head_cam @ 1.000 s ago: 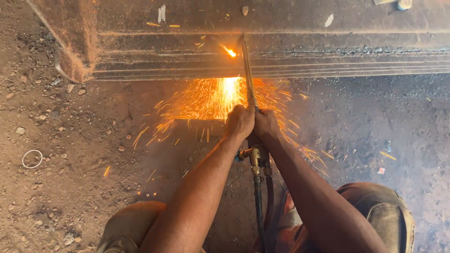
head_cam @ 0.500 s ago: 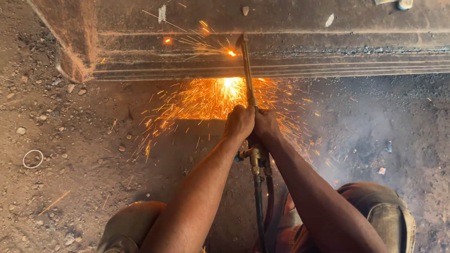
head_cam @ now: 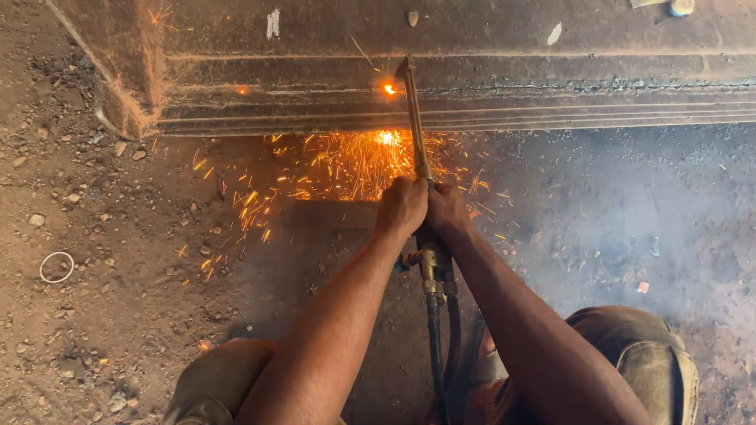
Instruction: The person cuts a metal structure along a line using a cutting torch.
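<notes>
Rusted steel forms the landmark of this view: a long beam (head_cam: 504,86) lying across the upper part of the scene on a floor (head_cam: 118,236) of packed dirt and gravel. A cutting torch (head_cam: 415,126) runs from the hands up to the beam's near face, its long thin tube slightly tilted and its bent tip meeting the steel at a small glowing spot (head_cam: 389,89). Both hands are closed around the torch body just below the beam, side by side and touching each other: the left hand (head_cam: 402,206) on the left of the tube, the right hand (head_cam: 446,208) on its right. Beneath the hands, farther from the beam, sit the brass valve fittings (head_cam: 429,267), from which two dark hoses (head_cam: 439,346) lead down between the forearms and the person's bent knees (head_cam: 630,354). Orange sparks (head_cam: 346,169) spray over the floor directly under the beam's lower edge and fan out to the left of the torch. Pale smoke (head_cam: 630,212) hangs over the floor to the right of the torch, below the beam. A dark cut line (head_cam: 614,85) with rough slag runs along the beam to the right of the glowing spot. Well to the left of the beam's end, a small white ring (head_cam: 57,267) lies among loose stones on the floor.
</notes>
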